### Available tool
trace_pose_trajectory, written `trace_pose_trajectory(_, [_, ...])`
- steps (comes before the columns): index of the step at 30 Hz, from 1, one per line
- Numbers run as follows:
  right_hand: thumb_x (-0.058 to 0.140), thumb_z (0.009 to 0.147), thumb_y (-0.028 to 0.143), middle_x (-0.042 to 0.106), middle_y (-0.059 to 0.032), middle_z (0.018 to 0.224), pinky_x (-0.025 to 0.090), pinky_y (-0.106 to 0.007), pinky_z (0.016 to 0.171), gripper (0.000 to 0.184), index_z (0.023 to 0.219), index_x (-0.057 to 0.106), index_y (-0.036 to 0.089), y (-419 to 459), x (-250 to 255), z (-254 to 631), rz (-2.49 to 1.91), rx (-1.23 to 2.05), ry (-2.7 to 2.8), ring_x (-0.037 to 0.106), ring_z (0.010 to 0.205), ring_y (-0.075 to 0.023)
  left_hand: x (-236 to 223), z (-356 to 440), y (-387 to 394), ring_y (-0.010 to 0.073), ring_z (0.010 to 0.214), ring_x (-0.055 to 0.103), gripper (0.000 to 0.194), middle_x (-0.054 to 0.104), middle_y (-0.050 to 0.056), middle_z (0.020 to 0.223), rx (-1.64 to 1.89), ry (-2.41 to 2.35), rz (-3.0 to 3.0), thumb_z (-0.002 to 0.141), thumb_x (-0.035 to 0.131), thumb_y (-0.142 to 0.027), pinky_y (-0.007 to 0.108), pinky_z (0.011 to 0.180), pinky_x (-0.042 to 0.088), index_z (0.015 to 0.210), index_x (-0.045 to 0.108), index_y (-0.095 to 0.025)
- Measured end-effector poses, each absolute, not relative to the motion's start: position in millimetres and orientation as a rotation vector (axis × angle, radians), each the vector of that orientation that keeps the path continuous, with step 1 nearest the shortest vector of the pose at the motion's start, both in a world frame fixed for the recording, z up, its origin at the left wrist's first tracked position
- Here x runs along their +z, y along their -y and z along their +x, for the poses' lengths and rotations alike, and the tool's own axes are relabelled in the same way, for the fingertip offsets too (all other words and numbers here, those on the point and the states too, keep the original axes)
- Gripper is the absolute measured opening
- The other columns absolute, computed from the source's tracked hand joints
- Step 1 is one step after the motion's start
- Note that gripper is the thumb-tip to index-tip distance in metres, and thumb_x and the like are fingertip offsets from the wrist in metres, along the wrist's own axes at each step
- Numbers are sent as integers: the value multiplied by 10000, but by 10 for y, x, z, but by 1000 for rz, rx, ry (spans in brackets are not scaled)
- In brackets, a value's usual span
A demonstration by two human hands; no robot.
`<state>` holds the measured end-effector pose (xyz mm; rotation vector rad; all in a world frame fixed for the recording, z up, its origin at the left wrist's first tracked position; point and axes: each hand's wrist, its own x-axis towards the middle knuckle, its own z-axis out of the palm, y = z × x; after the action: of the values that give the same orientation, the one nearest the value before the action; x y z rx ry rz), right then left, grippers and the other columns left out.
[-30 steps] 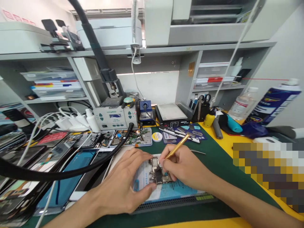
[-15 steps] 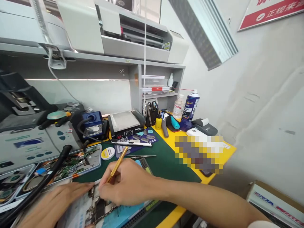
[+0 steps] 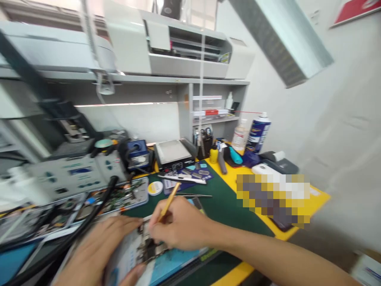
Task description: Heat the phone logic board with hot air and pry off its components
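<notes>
My right hand (image 3: 178,228) is closed in a pinch on a slim gold-coloured tool (image 3: 168,201), its tip down on a small circuit board (image 3: 148,245). The board lies on a pale blue mat (image 3: 166,262) at the near edge of the bench. My left hand (image 3: 98,250) curls round the board's left side, thumb and fingers pressing on the board and mat. The picture is smeared by motion.
A grey soldering station (image 3: 68,174), a black hose (image 3: 89,222), trays of phone parts (image 3: 125,196), a hot plate (image 3: 172,153), tweezers (image 3: 193,194), a blue spray can (image 3: 258,133) and bottles stand on the green and yellow bench. A pixelated patch (image 3: 272,198) lies right.
The view swung right from the bench's left side toward the wall, then drifted back a little left. Both hands stay on the board with the gold tool.
</notes>
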<state>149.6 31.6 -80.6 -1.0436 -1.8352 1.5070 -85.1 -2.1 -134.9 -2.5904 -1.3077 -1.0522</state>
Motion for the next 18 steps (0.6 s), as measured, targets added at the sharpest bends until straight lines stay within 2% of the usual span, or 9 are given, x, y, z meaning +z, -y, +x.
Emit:
trace_pose_trajectory(3, [591,751,212,602,30,612,367,-153,405,53,775,586,165,-312,-772,1484,-1037,1621,1777,505,440,-63,-1072,-750,154,309,1108,649,554,679,100,1221,-810,1366,-2696,781,710,-383,467,953,556,1304,551,-293])
trace_pose_trajectory(4, [583,764,219,608,29,620,361,-143,396,57,780,584,165,-308,-766,1479,-1051,1612,1788,504,432,-56,-1009,-719,187,291,1127,633,517,669,106,1222,-795,1408,-2728,810,684,-360,472,1008,521,1298,545,-260])
trace_pose_trajectory(7, [596,795,309,573,46,571,309,-138,342,136,782,557,180,-311,-805,1481,-1101,1577,1857,449,375,-50,-938,-665,233,272,1128,610,529,664,112,1204,-864,1471,-2801,785,706,-377,472,1076,442,1258,567,-187])
trace_pose_trajectory(10, [605,797,470,493,61,461,238,-160,295,276,782,544,200,-376,-922,1499,-1190,1547,1887,327,296,-53,-1009,-695,211,272,1065,623,600,694,111,1126,-942,1373,-2812,765,692,-521,433,1025,454,1235,597,-162])
trace_pose_trajectory(12, [595,798,556,504,39,473,258,-179,302,347,776,554,212,-436,-989,1502,-1195,1614,1901,321,298,-57,-1073,-737,179,268,1073,628,706,688,116,1172,-945,1322,-2819,760,665,-610,410,1027,450,1291,571,-154])
trace_pose_trajectory(14, [578,822,556,519,6,485,220,-185,318,339,759,578,223,-468,-1019,1497,-1188,1656,1926,350,293,-54,-1097,-767,149,267,1102,626,715,682,108,1207,-936,1316,-2791,771,648,-628,394,1035,444,1311,560,-167])
trace_pose_trajectory(18, [502,885,492,502,-32,457,150,-203,349,333,675,572,243,-444,-1008,1480,-1198,1577,1905,309,260,-19,-971,-760,165,269,1079,631,677,683,134,1215,-905,1227,-2746,786,604,-637,414,1001,464,1245,581,-141])
